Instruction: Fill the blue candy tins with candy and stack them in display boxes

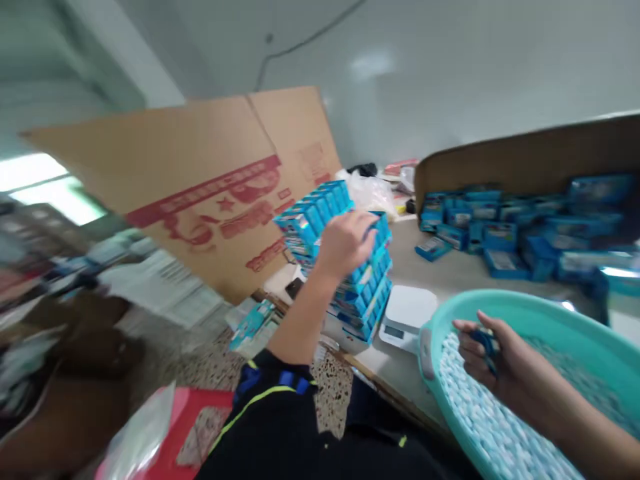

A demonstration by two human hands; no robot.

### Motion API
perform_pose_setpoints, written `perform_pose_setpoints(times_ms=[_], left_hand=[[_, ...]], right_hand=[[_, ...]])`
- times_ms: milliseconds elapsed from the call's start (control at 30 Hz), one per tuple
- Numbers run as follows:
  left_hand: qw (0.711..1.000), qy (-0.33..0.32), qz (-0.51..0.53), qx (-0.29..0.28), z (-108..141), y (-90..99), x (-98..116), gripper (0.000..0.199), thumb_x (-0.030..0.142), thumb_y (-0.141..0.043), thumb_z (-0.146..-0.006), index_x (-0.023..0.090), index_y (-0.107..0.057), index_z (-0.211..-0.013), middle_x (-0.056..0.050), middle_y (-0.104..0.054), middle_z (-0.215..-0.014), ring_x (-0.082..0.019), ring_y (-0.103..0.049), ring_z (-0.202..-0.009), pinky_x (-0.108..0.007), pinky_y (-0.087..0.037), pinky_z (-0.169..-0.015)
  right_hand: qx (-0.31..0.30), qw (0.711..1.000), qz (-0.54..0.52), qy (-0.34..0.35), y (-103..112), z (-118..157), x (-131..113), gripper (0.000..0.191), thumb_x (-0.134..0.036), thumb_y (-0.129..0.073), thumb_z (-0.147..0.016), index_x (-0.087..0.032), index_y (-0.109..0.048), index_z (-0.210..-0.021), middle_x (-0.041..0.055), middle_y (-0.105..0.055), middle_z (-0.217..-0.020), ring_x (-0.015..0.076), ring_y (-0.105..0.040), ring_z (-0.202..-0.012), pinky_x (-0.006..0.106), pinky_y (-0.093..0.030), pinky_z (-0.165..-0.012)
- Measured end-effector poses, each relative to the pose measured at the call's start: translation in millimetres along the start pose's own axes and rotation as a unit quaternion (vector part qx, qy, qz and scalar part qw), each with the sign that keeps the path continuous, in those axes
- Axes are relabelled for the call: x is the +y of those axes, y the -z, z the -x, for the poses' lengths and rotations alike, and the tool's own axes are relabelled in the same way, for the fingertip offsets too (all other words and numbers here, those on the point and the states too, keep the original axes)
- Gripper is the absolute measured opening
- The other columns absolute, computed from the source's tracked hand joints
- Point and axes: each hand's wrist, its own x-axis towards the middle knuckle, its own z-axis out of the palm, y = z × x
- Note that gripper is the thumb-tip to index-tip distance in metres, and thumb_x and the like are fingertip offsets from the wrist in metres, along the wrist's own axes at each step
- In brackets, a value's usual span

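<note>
My left hand reaches over a tall stack of small blue boxes, its fingers curled down at the top. What lies under those fingers is hidden. Above a turquoise basin, my right hand is closed around a small dark blue object, blurred and partly covered by the fingers. Small white and pale blue pieces fill the lower part of the basin. Between the stack and the basin sits a white scale with a small display.
Many blue boxes lie loose by a brown cardboard wall at the right. A large printed carton panel leans behind the stack. Plastic bags lie at the back. A red stool stands below left on the speckled floor.
</note>
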Motion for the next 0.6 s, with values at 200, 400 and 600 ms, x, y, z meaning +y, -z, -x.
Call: perform_pose_setpoints(times_ms=[200, 400, 600], left_hand=[[0.968, -0.175, 0.155, -0.088, 69.5, -55.5, 76.1, 0.043, 0.058, -0.06, -0.093, 0.021, -0.074, -0.11, -0.004, -0.076, -0.092, -0.016, -0.069, -0.087, -0.028, -0.05, -0.077], [0.891, 0.053, 0.446, -0.065, 121.3, -139.0, 109.6, 0.073, 0.066, -0.08, -0.071, 0.015, -0.067, -0.122, -0.009, -0.075, -0.096, -0.018, -0.071, -0.086, -0.029, -0.056, -0.081], [0.86, 0.12, 0.494, -0.038, 137.3, -145.1, 108.4, 0.078, 0.064, -0.092, -0.049, 0.015, -0.07, -0.106, -0.002, -0.066, -0.082, -0.01, -0.058, -0.066, -0.024, -0.048, -0.065]], right_hand=[[-0.02, 0.994, 0.103, -0.035, 18.9, -7.0, 19.9, 0.04, -0.053, -0.08, -0.072, -0.019, -0.06, -0.075, -0.0064, -0.031, -0.058, 0.0065, -0.025, -0.045, 0.022, -0.027, -0.038], [0.035, 0.989, 0.128, -0.069, 19.2, -11.5, 25.9, 0.059, -0.066, -0.083, -0.055, -0.022, -0.043, -0.061, -0.0102, -0.02, -0.05, 0.0044, -0.02, -0.04, 0.022, -0.021, -0.038], [-0.013, 0.95, 0.311, 0.012, 45.2, -24.9, 27.7, 0.058, -0.078, -0.072, -0.065, -0.023, -0.053, -0.068, -0.0053, -0.034, -0.05, 0.0095, -0.028, -0.039, 0.025, -0.026, -0.035]])
